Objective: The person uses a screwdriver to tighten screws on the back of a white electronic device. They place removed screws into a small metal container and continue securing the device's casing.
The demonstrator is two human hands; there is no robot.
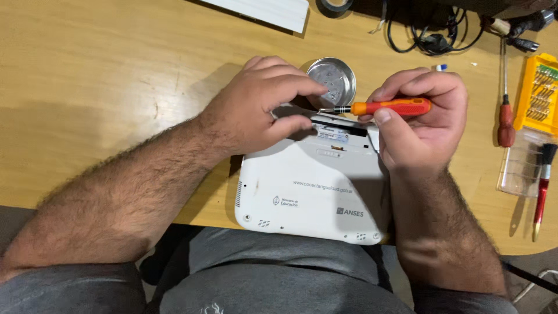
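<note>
on the table edge, nearest the person: a white netbook (pixel 311 195) lies bottom side up on the wooden table (pixel 104 70), its near edge overhanging the lap.
left hand: the left hand (pixel 256 107) rests on the netbook's far left corner, fingers curled together, fingertips reaching toward the screwdriver tip (whether it pinches something small there, i cannot tell).
right hand: the right hand (pixel 421 119) is closed around an orange and red screwdriver (pixel 386 107), thumb pressed along the handle, fingers wrapped over it.
screwdriver: held about level, pointing left, its thin metal tip just above the netbook's far edge, close to the left fingertips.
netbook slot: an open dark recess (pixel 343 131) runs along the far edge, with a label strip below it.
metal dish: a small round tin (pixel 332 78) sits on the table just beyond the netbook, partly hidden by the left fingers.
right side of table: a long red-handled screwdriver (pixel 505 116), a yellow bit case (pixel 537 93), a clear lid (pixel 520 166) and a red-handled brush (pixel 543 180).
far edge: black cables (pixel 433 38), a roll of tape (pixel 336 6) and a white strip (pixel 267 10).
</note>
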